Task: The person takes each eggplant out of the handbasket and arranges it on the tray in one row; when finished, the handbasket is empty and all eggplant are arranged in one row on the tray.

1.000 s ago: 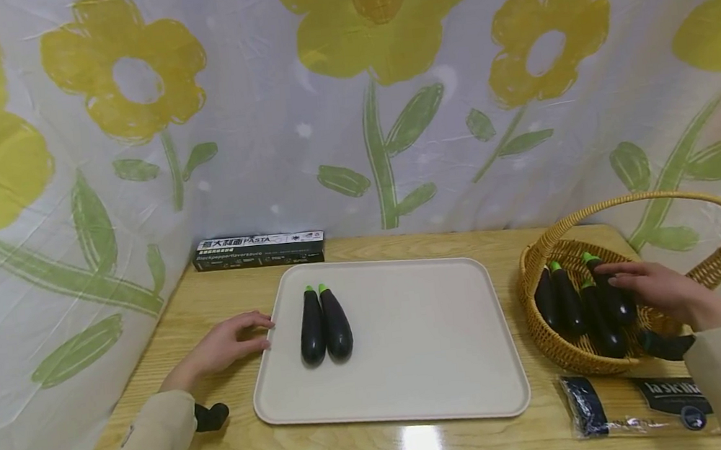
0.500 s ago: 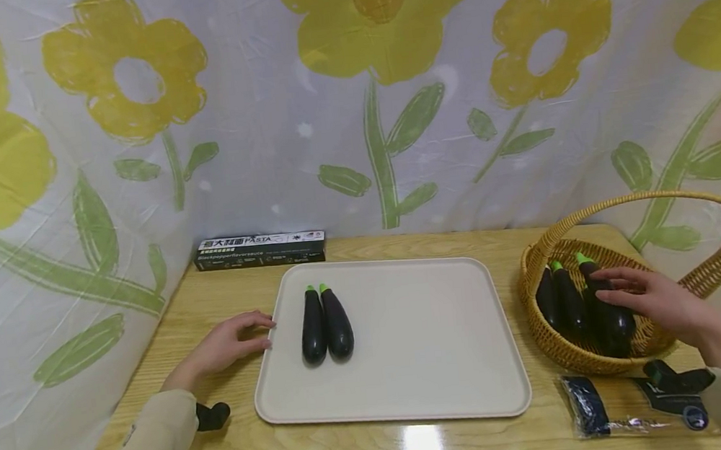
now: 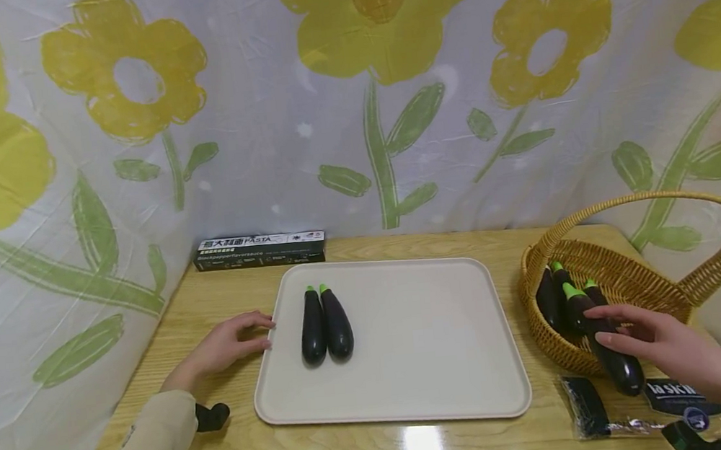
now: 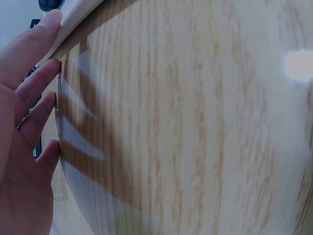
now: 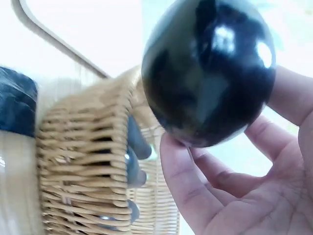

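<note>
In the head view my right hand (image 3: 668, 347) pinches a dark, glossy eggplant (image 3: 622, 370) with a green stem end. This eggplant slants over the near rim of the wicker basket (image 3: 639, 278). Its rounded bottom (image 5: 210, 73) fills the upper part of the right wrist view, fingers and thumb around it. Several other eggplants (image 3: 547, 301) lie at the basket's left side, partly hidden. Two eggplants (image 3: 338, 328) rest side by side on the left part of the beige tray (image 3: 424, 342). My left hand (image 3: 231, 342) has relaxed fingers, its fingertips right at the tray's left edge.
A black pasta box (image 3: 259, 251) stands behind the tray at the back left. In front of the basket lies a clear-and-dark pasta packet (image 3: 589, 406), partly behind the right arm. The basket's tall handle (image 3: 658, 196) arches over it. A flowered curtain (image 3: 249, 156) encloses the table.
My right hand has lifted an eggplant from the basket and drawn it toward me over the near rim. The left hand and the tray's eggplants have stayed put.
</note>
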Tool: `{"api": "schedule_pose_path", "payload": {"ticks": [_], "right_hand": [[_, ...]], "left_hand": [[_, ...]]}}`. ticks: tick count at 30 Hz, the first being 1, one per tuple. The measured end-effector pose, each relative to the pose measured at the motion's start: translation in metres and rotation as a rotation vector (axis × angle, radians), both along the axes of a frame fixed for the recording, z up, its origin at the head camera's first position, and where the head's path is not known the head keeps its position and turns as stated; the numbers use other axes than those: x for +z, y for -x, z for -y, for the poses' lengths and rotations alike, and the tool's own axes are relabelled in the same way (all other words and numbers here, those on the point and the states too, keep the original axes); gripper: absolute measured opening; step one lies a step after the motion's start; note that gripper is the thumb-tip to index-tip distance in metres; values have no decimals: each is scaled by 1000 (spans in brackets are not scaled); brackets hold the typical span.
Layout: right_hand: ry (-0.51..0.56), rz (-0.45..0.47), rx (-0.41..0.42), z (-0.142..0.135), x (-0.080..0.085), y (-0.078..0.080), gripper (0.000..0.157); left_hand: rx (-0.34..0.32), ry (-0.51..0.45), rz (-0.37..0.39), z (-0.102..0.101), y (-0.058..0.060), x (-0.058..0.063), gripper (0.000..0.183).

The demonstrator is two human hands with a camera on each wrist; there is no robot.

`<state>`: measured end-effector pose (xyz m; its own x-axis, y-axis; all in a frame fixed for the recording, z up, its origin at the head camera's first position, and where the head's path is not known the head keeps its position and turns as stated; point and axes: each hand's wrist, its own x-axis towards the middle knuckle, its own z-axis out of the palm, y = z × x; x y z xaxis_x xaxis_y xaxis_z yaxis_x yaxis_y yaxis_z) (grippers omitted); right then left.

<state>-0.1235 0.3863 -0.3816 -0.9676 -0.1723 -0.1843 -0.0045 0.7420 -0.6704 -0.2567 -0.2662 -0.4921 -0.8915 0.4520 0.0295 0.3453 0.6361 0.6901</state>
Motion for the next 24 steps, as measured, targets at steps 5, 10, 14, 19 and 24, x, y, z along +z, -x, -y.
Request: {"api": "schedule_pose_path", "payload": {"ticks": [5, 10, 14, 19, 24], "right_hand": [[27, 95, 8, 9, 1, -17, 49], [83, 135, 93, 16, 2, -25, 43], [177, 162, 166, 26, 1, -26, 37], [219, 137, 217, 43, 1, -24, 34], [223, 152, 207, 61, -9, -15, 34]], "left_hand": [[-15, -9, -10, 0, -1, 1, 31], [0, -9, 2, 0, -2, 1, 32], [1, -6, -9, 0, -2, 0, 32], [-2, -2, -11, 0, -1, 0, 33], [-2, 3, -10, 1, 1, -3, 34]]}}
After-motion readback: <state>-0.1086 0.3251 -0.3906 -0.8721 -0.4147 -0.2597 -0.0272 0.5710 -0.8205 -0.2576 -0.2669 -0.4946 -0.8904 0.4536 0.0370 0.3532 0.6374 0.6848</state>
